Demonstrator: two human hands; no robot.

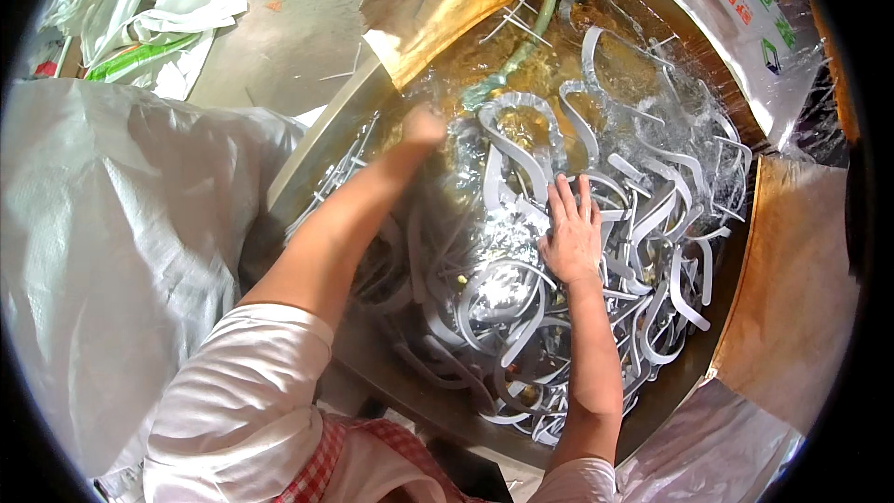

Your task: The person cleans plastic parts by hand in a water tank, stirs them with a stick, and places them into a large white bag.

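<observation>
A wide metal tub (321,144) holds water and a tangle of curved, pale grey-white strips (517,144). Over the strips in the middle, my right hand (573,237) lies palm down with its fingers stretched out, touching the pile and gripping nothing that I can see. My left hand (426,126) reaches to the tub's upper left, above or in the water; it is smeared by motion and its fingers do not show. Just right of it, the end of a green hose (510,63) dips into the water. Glare and ripples hide part of the strips.
A large white woven sack (121,251) bulges at the left. Brown board (438,0) leans over the tub's far edge, and another brown sheet (792,251) stands along the right. Plastic bags (158,9) lie on the floor at the far left; a printed white bag (731,19) is at the far right.
</observation>
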